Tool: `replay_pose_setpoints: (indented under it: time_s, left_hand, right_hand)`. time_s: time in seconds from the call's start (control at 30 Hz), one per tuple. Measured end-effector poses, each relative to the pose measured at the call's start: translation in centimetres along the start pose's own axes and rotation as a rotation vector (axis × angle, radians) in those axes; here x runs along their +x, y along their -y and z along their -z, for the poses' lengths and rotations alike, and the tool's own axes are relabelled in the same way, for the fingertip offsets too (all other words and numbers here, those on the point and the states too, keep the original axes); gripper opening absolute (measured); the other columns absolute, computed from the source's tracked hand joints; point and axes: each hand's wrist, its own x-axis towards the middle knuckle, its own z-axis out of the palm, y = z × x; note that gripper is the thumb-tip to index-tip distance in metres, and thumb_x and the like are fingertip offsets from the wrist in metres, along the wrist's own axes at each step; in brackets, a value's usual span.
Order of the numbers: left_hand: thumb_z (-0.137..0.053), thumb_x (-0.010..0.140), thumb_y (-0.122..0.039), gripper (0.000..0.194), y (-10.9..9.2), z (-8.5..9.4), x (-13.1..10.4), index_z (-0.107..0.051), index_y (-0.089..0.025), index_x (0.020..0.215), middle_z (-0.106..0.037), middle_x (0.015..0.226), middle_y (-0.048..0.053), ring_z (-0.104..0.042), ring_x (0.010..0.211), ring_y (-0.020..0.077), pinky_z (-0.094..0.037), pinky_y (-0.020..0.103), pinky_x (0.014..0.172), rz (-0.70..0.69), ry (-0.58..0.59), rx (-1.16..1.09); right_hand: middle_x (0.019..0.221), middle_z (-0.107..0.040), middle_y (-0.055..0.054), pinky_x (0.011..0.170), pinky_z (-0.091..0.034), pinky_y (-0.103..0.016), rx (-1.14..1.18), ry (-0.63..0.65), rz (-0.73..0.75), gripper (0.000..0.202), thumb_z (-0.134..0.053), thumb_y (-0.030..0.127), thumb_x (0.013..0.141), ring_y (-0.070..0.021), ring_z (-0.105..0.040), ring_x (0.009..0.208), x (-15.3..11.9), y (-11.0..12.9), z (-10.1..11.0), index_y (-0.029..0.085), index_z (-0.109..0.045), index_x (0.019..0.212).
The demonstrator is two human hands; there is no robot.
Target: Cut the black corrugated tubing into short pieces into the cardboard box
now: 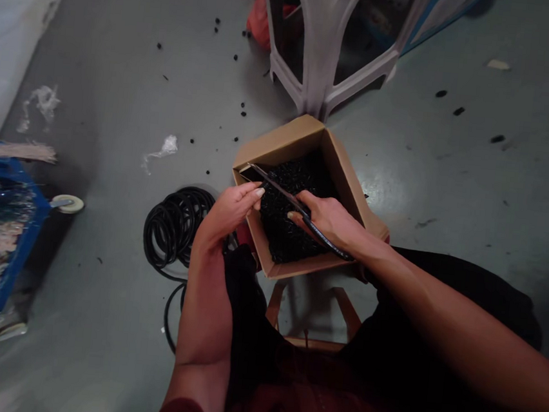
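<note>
My right hand [324,217] is closed around the black handle of a pair of scissors [283,190]. The blades point up and left, over an open cardboard box [288,133]. At the box's left edge, my left hand [243,203] pinches a dark piece of black tubing [268,181], right beside the blades; the fingers partly hide it. Many small black pieces [295,240] fill the bottom of the box. A coil of black tubing [178,223] lies on the floor left of my left forearm; its link to the held piece is hidden.
A white plastic stool [319,48] stands just beyond the box, with a red bag [260,20] behind it. A blue wheeled bin [19,240] full of scraps is at the left. Black bits and clear plastic scraps [168,146] lie scattered over the floor.
</note>
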Motion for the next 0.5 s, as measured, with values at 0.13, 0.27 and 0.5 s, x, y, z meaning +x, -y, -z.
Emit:
replay_pose_setpoints:
  time_s: [0.13, 0.27, 0.5]
  left_hand:
    - [-0.041, 0.092, -0.041, 0.034, 0.0, 0.3, 0.0, -0.054, -0.016, 0.072, -0.047, 0.063, -0.001, -0.040, 0.058, 0.0102, -0.033, 0.022, 0.056, 0.026, 0.029, 0.039]
    - [-0.040, 0.091, -0.041, 0.034, 0.2, 0.7, -0.2, -0.055, -0.015, 0.074, -0.048, 0.066, -0.001, -0.042, 0.061, 0.0103, -0.034, 0.022, 0.057, 0.049, 0.086, 0.076]
    - [-0.039, 0.090, -0.040, 0.034, 0.3, 1.1, -0.3, -0.053, -0.016, 0.071, -0.049, 0.065, -0.001, -0.042, 0.060, 0.0101, -0.034, 0.022, 0.056, 0.055, 0.137, 0.152]
  right_hand:
    - [0.069, -0.058, -0.004, 0.054, -0.026, -0.026, -0.050, 0.004, 0.002, 0.030, -0.043, 0.047, 0.087, -0.0177, -0.050, 0.058, 0.2, -0.3, -0.3, 0.022, -0.054, 0.099]
    - [0.069, -0.060, -0.005, 0.054, -0.026, -0.026, -0.077, 0.031, 0.000, 0.030, -0.042, 0.046, 0.088, -0.0182, -0.052, 0.059, 0.1, -0.2, -0.6, 0.022, -0.054, 0.100]
    - [0.069, -0.061, -0.005, 0.054, -0.027, -0.026, -0.073, 0.083, -0.006, 0.028, -0.044, 0.044, 0.089, -0.0188, -0.054, 0.060, -0.1, -0.1, -1.1, 0.021, -0.055, 0.101]
